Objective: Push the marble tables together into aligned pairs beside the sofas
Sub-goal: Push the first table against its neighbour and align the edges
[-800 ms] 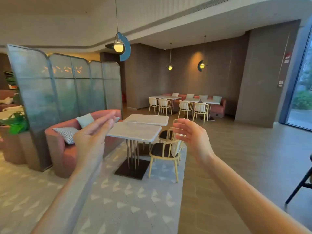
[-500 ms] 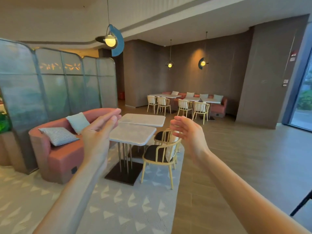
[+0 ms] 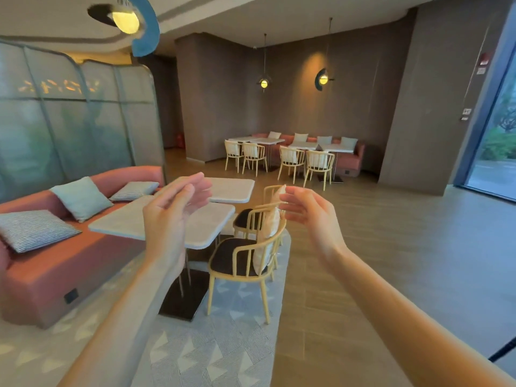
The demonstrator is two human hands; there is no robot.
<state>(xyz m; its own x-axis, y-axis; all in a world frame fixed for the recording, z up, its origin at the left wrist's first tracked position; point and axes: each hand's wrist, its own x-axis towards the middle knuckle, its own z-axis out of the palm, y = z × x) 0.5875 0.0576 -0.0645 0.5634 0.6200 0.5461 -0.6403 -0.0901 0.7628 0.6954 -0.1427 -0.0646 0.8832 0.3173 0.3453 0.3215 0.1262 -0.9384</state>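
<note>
I'm closer now, so the near marble table [image 3: 164,222] fills more of my view, at ten o'clock beside the sofa [image 3: 69,263]. My left hand [image 3: 170,216] and right hand [image 3: 310,216] are raised, apart, empty, fingers loose. Its long axis runs from the sofa toward the chair [image 3: 245,261]; the far marble table [image 3: 231,189] sits offset, not yet aligned.

Single view: head-worn wide-angle camera, standing height, facing forward and slightly down across a lounge. Nearest in frame: two bare forearms, left hand [image 3: 174,216] and right hand [image 3: 310,213] raised at centre. Middle distance: white marble-topped square table [image 3: 125,222] beside a long salmon-pink upholstered sofa [image 3: 55,263]. Far: brown panelled back wall [image 3: 363,79]. Edges bow visibly.
</note>
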